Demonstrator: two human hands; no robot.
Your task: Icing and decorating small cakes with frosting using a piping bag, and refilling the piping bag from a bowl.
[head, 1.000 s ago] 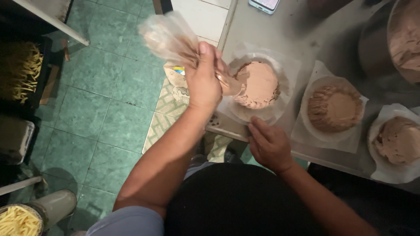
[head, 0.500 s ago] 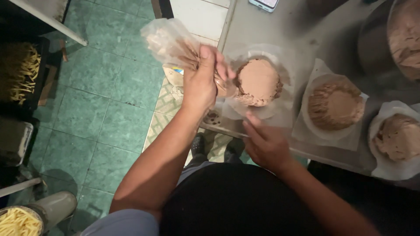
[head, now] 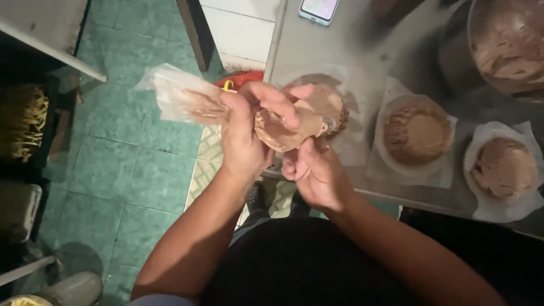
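My left hand [head: 249,133] grips a clear plastic piping bag [head: 192,102] filled with brown cream; its twisted tail sticks out to the left and the full end bulges to the right. My right hand [head: 314,170] cups the bag's bulging end from below, at the table's near edge. Just behind the hands sits a round brown cake [head: 331,107] on white paper, partly hidden by the bag and fingers.
On the grey metal table [head: 368,45] lie two more cakes on white paper [head: 417,133] [head: 503,167], a large bowl of brown cream [head: 507,42] at the far right and a phone [head: 319,9] at the back. Green tiled floor [head: 130,170] lies to the left.
My right hand rose from the table edge to the bag's bulging end. My left hand pulled the bag back from the cake toward me.
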